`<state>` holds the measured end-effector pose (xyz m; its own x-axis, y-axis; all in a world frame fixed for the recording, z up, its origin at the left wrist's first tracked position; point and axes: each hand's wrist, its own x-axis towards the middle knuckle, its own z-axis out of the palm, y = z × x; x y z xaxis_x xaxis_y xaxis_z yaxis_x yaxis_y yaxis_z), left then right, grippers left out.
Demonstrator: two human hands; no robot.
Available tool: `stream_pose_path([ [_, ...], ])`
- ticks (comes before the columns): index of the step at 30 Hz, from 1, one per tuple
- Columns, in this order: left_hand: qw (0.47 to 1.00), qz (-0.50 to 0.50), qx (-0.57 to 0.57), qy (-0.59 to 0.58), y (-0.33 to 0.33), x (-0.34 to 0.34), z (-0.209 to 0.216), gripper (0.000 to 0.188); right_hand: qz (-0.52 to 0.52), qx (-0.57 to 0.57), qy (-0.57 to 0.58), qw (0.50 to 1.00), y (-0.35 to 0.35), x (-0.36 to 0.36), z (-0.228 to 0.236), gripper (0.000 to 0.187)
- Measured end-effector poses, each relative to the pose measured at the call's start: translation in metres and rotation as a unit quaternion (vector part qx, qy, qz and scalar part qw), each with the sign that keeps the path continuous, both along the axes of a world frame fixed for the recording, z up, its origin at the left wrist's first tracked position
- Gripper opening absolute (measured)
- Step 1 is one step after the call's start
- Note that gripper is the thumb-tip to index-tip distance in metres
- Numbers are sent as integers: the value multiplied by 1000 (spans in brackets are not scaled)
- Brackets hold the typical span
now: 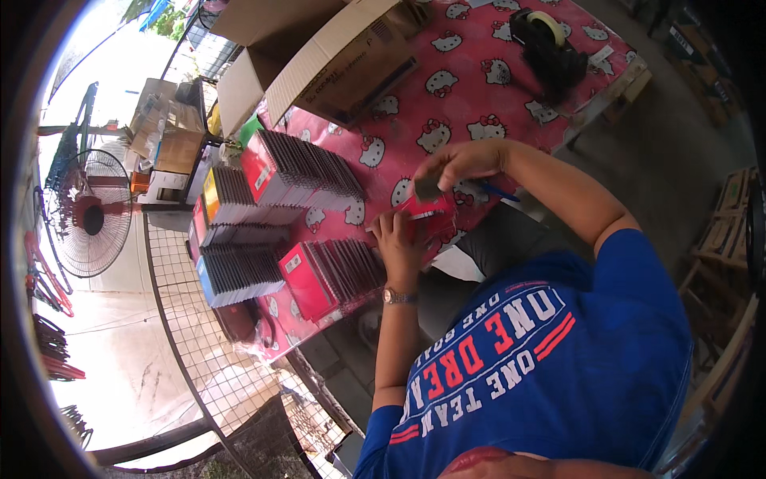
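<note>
Near the table edge in front of me lies a red notebook (431,217) with a shiny, plastic-looking surface. My left hand (394,235) rests at its left side, fingers apart and touching it; a watch is on that wrist. Above the notebook's far end, my right hand (463,164) is closed on a small dark grey-green block (428,188), whose exact kind I cannot make out. A blue stick-like object (499,192), perhaps a pen, shows beneath the right wrist. Left of my hands stands a row of red spiral notebooks (331,275).
More spiral notebooks stand in rows: red-covered (299,172), yellow-covered (231,195) and blue-covered (239,271). An open cardboard box (351,76) sits at the back of the pink patterned table (415,88). A black tape dispenser (550,60) is at the far right; a fan (92,211) stands left.
</note>
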<state>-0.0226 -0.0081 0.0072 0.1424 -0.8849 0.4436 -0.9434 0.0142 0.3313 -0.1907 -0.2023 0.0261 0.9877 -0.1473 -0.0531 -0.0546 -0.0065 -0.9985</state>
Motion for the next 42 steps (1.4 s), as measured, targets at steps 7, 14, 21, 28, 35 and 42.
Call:
stream_pose_path([
  [7, 1000, -6, 8, 13, -2, -4, -1, 33, 115, 218, -43, 968, -1, 3, 0, 50],
  [14, 998, -6, 5, 66, 3, 8, 2, 36, 122, 225, -81, 963, 1, 14, 4, 50],
  [21, 994, 12, 15, 108, 6, 30, 0, 31, 97, 42, 3, 994, -3, 31, 8, 49],
  [28, 970, 13, 52, 238, 3, 33, 0, 29, 111, -123, 97, 981, -6, 44, 6, 57],
  [35, 969, -13, 36, 243, 3, 35, 0, 28, 94, -80, 69, 990, -1, 48, 5, 56],
  [42, 964, 6, 53, 260, 6, 43, -8, 26, -18, -280, 110, 954, -2, 46, -9, 45],
])
